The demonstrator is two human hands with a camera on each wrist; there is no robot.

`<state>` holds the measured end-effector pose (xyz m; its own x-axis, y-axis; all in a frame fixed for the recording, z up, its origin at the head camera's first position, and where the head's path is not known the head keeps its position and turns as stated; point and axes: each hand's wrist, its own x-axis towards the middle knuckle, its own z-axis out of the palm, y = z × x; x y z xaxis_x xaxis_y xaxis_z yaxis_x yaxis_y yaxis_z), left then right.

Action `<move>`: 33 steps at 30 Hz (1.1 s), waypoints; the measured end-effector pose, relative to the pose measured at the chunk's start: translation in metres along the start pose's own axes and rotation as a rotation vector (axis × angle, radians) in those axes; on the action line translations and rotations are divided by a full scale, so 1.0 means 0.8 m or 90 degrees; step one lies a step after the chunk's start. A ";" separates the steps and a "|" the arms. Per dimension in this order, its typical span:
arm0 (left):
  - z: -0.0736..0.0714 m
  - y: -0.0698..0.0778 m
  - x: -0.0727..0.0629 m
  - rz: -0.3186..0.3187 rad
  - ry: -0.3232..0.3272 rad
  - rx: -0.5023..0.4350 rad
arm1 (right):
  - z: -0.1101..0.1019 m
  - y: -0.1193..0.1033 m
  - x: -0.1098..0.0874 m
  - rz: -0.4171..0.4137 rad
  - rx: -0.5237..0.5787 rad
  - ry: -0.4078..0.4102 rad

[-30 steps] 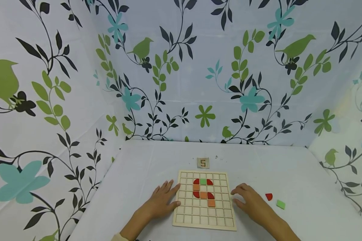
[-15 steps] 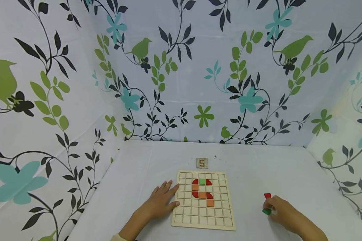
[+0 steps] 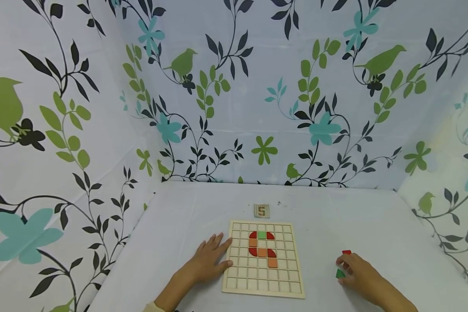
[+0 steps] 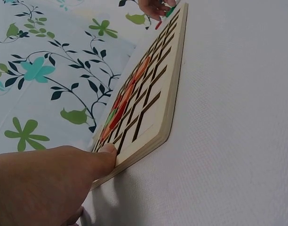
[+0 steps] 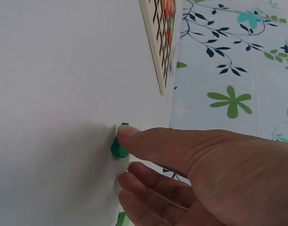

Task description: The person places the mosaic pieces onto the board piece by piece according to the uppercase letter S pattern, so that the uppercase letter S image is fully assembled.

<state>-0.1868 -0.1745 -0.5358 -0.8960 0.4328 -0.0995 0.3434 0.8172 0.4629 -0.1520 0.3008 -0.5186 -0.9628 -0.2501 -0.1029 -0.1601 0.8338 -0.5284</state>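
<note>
My left hand (image 3: 208, 260) rests at the left edge of a wooden grid board (image 3: 263, 281), thumb (image 4: 106, 160) lying on its frame. Red, orange and green tiles (image 3: 262, 252) sit in the board's cells in a curved shape. To the right of the board, my right hand (image 3: 360, 275) pinches a dark green tile (image 5: 119, 148) between thumb and fingers, low over the white surface. Just beyond those fingers a red tile (image 3: 346, 251) partly shows. A lighter green piece (image 5: 123, 219) peeks out below the right fingers in the right wrist view.
Behind the board lies a small card (image 3: 261, 211) with a figure like a 5 or S on a grid. A white cloth (image 3: 195, 208) covers the table. Patterned fabric (image 3: 234, 108) with birds and leaves hangs behind and at both sides.
My right hand has gone from the board's right edge rightward to the loose tiles and taken a green one, then shifted slightly left with it. The left hand stays put.
</note>
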 end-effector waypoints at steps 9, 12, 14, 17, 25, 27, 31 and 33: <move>0.000 0.003 0.000 0.004 0.003 0.000 | 0.007 0.007 -0.004 -0.056 -0.023 0.040; 0.000 0.003 0.000 0.005 0.002 0.000 | 0.011 0.005 -0.005 -0.043 -0.047 0.060; 0.000 0.003 -0.001 0.005 0.001 0.003 | 0.013 0.005 -0.006 -0.052 -0.061 0.072; 0.000 0.003 0.000 0.004 0.002 0.006 | 0.017 0.004 -0.005 -0.074 -0.066 0.083; -0.001 0.001 0.001 0.000 0.002 0.009 | 0.031 -0.005 0.006 -0.066 -0.062 0.109; -0.001 0.000 0.001 0.000 0.001 0.006 | 0.034 -0.007 0.009 -0.075 -0.058 0.113; -0.002 0.002 0.001 0.001 -0.002 -0.002 | 0.038 -0.011 0.010 -0.088 -0.048 0.114; -0.002 0.002 0.000 -0.001 -0.003 -0.002 | 0.038 -0.012 0.010 -0.096 -0.049 0.115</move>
<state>-0.1866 -0.1737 -0.5339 -0.8950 0.4335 -0.1049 0.3412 0.8169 0.4649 -0.1516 0.2758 -0.5402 -0.9490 -0.2879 0.1287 -0.3143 0.8305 -0.4598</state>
